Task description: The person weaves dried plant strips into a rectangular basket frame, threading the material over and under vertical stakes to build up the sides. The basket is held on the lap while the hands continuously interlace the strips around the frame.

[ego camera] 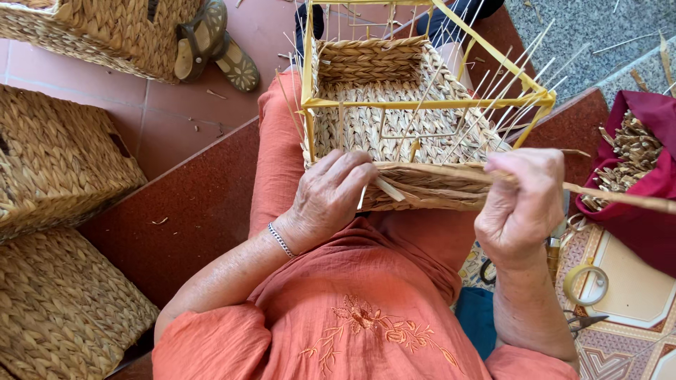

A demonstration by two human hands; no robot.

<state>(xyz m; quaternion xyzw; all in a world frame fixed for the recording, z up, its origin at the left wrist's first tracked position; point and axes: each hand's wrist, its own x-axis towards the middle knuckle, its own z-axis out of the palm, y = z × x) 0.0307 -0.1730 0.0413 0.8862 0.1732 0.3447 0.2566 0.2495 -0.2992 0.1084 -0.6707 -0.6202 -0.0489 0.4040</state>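
While the half-woven basket point(401, 134) rests on the person's lap, its yellow frame point(422, 102) upright, the head view shows both hands at the near wall. The left hand point(331, 193) has its fingers curled together, pressing the woven edge beside a pale stake. The right hand point(524, 200) pinches a twisted fibre strand point(620, 198) in closed fingers. The strand's long axis runs left to right along that wall, its free end trailing off past the right hand, the nearer of the two. Finished baskets point(60, 162) stand left; a tape roll point(584, 283) lies right.
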